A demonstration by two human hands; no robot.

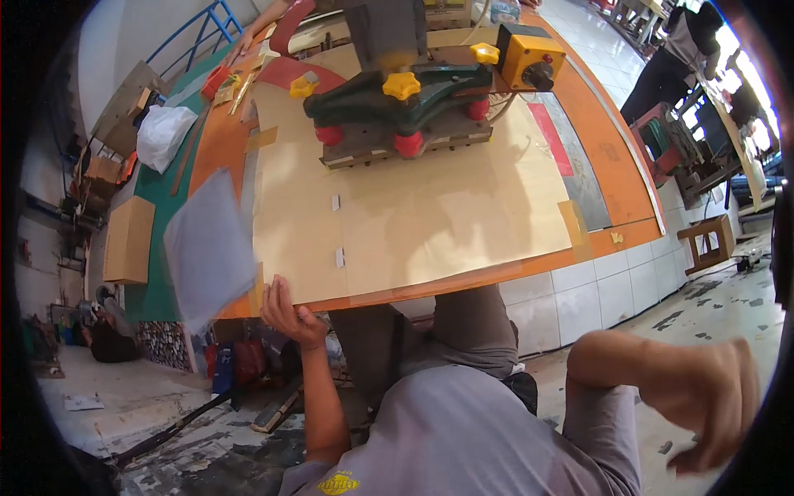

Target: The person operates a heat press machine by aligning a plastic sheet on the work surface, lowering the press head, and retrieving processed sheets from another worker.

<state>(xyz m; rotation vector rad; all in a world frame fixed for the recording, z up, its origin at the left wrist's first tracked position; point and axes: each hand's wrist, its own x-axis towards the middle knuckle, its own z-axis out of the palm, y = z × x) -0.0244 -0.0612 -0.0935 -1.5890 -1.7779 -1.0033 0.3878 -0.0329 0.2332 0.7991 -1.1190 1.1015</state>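
Observation:
My left hand rests at the front left corner of a cream-coloured board, its fingers extended over the edge and its thumb apart. Just left of it, a translucent sheet looks blurred and reaches past the table edge; I see no grip on it. My right hand is away from the table at the lower right, over the floor. Its fingers bend downward and are smeared, so what they hold, if anything, does not show. Two small white pieces lie on the board.
Above the board stands a dark green press head with yellow knobs and red feet. An orange control box sits beside it. Left are a white plastic bag and a cardboard box. Another person's hand touches the far left edge.

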